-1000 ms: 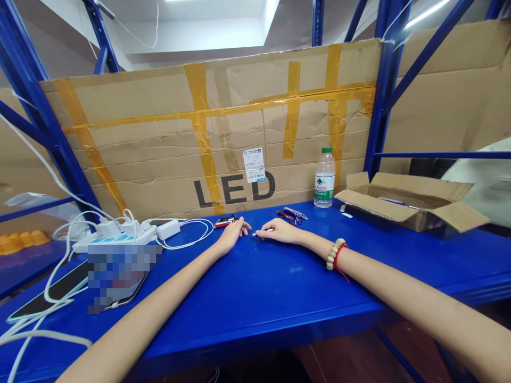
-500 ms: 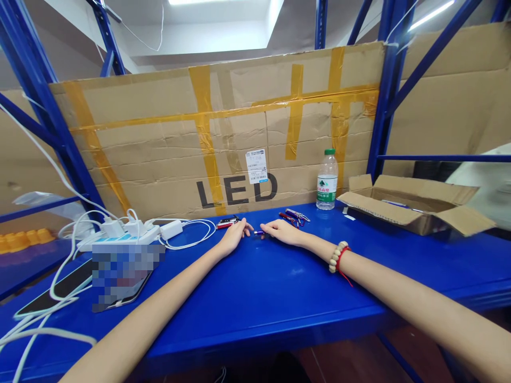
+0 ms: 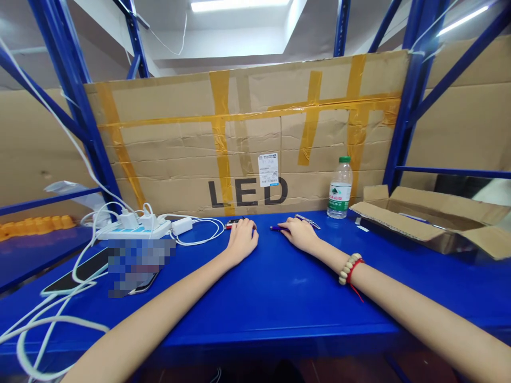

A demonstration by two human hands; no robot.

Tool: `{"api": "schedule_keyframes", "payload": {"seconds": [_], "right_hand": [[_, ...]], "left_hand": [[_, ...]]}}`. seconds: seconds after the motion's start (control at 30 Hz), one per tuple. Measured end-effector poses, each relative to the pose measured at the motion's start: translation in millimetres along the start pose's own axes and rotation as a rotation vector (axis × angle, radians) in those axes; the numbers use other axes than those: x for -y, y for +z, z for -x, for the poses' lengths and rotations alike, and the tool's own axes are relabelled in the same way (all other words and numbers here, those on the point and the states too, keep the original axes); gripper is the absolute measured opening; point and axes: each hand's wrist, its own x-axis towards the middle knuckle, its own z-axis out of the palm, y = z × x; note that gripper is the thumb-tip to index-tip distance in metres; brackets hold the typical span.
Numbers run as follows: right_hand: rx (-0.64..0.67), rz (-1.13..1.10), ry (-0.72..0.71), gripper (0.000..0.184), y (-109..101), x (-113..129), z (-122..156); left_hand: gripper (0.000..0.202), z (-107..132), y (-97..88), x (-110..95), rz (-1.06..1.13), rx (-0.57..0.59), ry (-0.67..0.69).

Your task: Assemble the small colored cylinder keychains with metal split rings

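1. Here we were at the blue table (image 3: 259, 298), our two hands well apart, bare surface showing between them.
2. Over on the right, our right hand (image 3: 300, 233) had its fingers closed on a slim blue stick (image 3: 274, 228), one end jutting towards our left hand (image 3: 243, 242).
3. And the left? Palm down, fingers curled, just beside a red-and-black item (image 3: 229, 225); a dark blue patch (image 3: 253, 230) showed near the thumb, but we couldn't tell whether that hand gripped anything.
4. Right behind our right hand lay a silvery piece (image 3: 309, 220), partly hidden.
5. Further right stood the green-capped bottle (image 3: 339, 191), upright, with the open cardboard box (image 3: 423, 230) just beside it.
6. Out left, we had the white power strip (image 3: 136, 231), plugs in, cables looping around.
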Motion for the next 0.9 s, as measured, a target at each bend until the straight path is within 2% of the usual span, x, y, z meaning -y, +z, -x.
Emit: {"api": "schedule_keyframes", "payload": {"seconds": [0.17,0.4,0.6,0.77,0.9], "right_hand": [[0.003,0.107,0.092,0.026,-4.6,1.0,0.0],[-0.022,0.084,0.232,0.026,-11.3,-3.3,2.0],[0.007,0.128,0.306,0.023,-14.1,-3.6,3.0],[-0.016,0.177,0.270,0.026,-6.7,-5.8,2.0],[-0.033,0.190,0.254,0.029,-0.3,-8.4,1.2]], "left_hand": [[0.022,3.4,-2.4,-4.2,-0.079,0.025,-0.114],[0.033,3.9,0.7,-3.7,-0.121,0.104,-0.302],[0.038,4.8,-0.4,-6.5,-0.125,0.132,-0.369],[0.041,5.1,0.0,-6.0,-0.131,0.095,-0.375],[0.040,4.6,1.7,-3.8,-0.086,0.125,-0.373]]}}
